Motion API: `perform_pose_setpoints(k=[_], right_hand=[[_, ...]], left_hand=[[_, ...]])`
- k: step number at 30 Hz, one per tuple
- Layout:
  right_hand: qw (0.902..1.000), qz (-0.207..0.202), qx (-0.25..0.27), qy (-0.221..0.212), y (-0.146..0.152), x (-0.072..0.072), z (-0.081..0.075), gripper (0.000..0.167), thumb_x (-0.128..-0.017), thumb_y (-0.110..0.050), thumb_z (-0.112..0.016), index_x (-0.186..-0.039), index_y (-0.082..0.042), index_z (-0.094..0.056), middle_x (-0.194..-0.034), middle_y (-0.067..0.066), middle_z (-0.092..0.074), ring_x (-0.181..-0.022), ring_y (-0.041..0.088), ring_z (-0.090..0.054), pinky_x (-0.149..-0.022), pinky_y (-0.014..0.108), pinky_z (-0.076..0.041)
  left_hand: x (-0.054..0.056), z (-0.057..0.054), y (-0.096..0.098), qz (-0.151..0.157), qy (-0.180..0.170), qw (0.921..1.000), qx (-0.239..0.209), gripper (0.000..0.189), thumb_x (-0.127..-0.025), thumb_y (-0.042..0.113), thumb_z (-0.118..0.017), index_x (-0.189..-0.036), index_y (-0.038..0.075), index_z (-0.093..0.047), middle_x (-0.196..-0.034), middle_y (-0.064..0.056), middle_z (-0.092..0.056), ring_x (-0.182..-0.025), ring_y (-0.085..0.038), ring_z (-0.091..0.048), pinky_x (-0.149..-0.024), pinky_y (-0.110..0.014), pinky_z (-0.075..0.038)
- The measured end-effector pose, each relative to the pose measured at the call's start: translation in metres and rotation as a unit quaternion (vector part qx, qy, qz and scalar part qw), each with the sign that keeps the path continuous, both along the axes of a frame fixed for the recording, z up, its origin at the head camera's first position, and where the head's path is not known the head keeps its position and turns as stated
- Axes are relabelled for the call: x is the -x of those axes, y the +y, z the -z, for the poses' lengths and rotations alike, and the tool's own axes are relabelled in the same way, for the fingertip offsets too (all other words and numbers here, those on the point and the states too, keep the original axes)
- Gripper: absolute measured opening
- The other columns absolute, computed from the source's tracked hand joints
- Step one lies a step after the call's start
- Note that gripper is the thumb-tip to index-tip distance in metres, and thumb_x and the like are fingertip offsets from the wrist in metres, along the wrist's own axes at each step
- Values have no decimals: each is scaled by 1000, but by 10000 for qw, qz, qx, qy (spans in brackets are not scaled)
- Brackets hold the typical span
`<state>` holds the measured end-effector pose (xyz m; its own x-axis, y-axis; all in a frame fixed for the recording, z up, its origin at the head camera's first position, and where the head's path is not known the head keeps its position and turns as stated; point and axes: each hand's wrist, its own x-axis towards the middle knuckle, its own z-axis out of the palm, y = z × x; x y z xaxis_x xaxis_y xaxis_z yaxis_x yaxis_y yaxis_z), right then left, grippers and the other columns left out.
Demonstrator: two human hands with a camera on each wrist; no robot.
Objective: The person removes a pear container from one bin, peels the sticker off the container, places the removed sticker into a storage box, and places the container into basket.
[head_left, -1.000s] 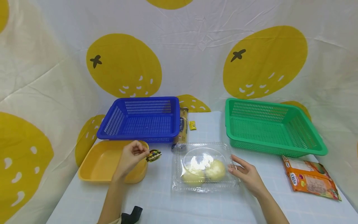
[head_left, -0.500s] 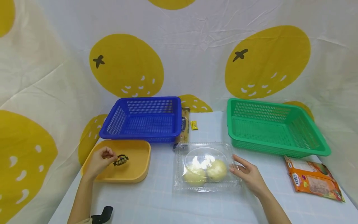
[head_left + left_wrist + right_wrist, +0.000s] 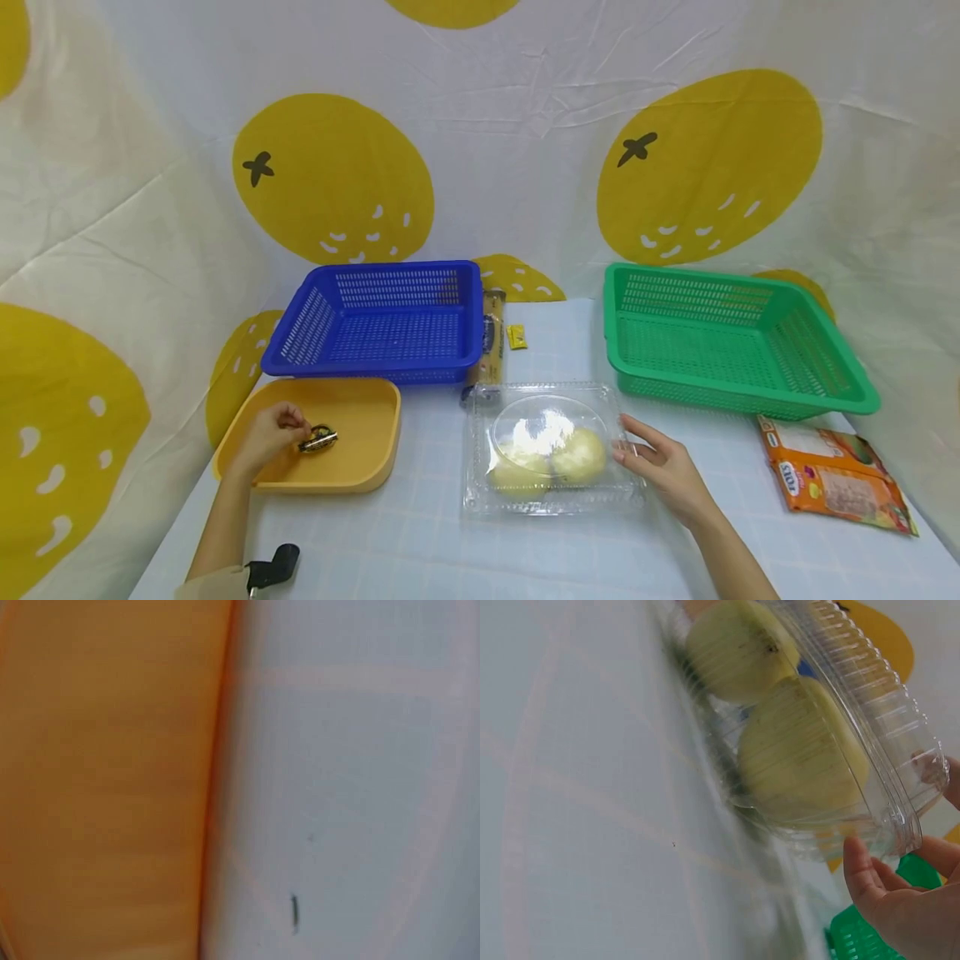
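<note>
My left hand (image 3: 268,433) is over the yellow tub (image 3: 360,408) and pinches a small round black label (image 3: 318,438) with a gold band, curled like a peeled sticker. In the left wrist view only the tub (image 3: 112,787) and the tabletop show. A clear plastic clamshell box (image 3: 555,400) lies mid-table with its lid down. Two round, pale yellow-green fruits (image 3: 802,754) are inside it. My right hand (image 3: 663,471) grips the box's right edge between thumb and fingers; the right wrist view shows this hand (image 3: 915,907) at the box's corner.
Behind the tub stands a blue basket (image 3: 375,371), and a green basket (image 3: 720,392) is at the back right. Beside the blue basket lie a long tan packet (image 3: 491,342) and a small yellow sachet (image 3: 517,337). An orange packet (image 3: 836,479) lies far right.
My left hand has moved left with the label, from the gap beside the tub to over it, then slightly lower. The right hand and the clamshell box have stayed put.
</note>
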<state>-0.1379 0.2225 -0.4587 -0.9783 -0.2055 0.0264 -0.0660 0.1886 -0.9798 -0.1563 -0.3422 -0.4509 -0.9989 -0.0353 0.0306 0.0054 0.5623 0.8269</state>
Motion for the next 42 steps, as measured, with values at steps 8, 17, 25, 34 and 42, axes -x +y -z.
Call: perform_pose_setpoints(k=[8, 17, 25, 34, 42], right_hand=[[10000, -11, 32, -43, 1, -3, 0, 60, -90, -8, -63, -141, 7, -35, -145, 28, -31, -107, 1, -58, -84, 16, -49], [10000, 5, 55, -44, 0, -3, 0, 60, -90, -8, -63, -140, 7, -35, -145, 28, -31, -109, 5, -58, -83, 16, -49], [10000, 48, 35, -19, 0, -2, 0, 60, -89, -8, -63, -140, 7, -36, -144, 24, -35, -107, 3, -58, -83, 16, -49], [9999, 96, 43, 34, 0, -1, 0, 59, -89, -7, -64, -139, 8, -37, -138, 0, -45, -106, 2, -59, -83, 16, -49], [10000, 56, -26, -64, -1, 0, 0, 61, -89, -9, -64, -140, 7, -35, -145, 24, -34, -104, -3, -58, -84, 14, -48]], left_hand=[[5, 8, -1, 171, -315, 9991, 215, 21, -70, -10, -69, -82, -10, -52, -70, -9, -60, -60, -8, -52, -50, -21, -44], [6, 5, 7, 120, -540, 9910, 1222, 32, -66, 3, -80, -80, -4, -52, -69, -5, -54, -62, -15, -48, -52, -22, -41], [6, 5, 11, 191, -758, 9861, 1467, 45, -65, 13, -86, -89, -3, -52, -73, -5, -49, -69, -17, -45, -57, -25, -38], [6, -4, 24, 289, -1269, 9794, 1545, 67, -59, 21, -90, -99, -6, -43, -88, -16, -49, -82, -28, -45, -70, -36, -40], [3, -4, 42, -376, -600, 9864, 1480, 69, -70, 28, -83, -112, -9, -43, -109, -34, -44, -107, -48, -33, -85, -56, -37]])
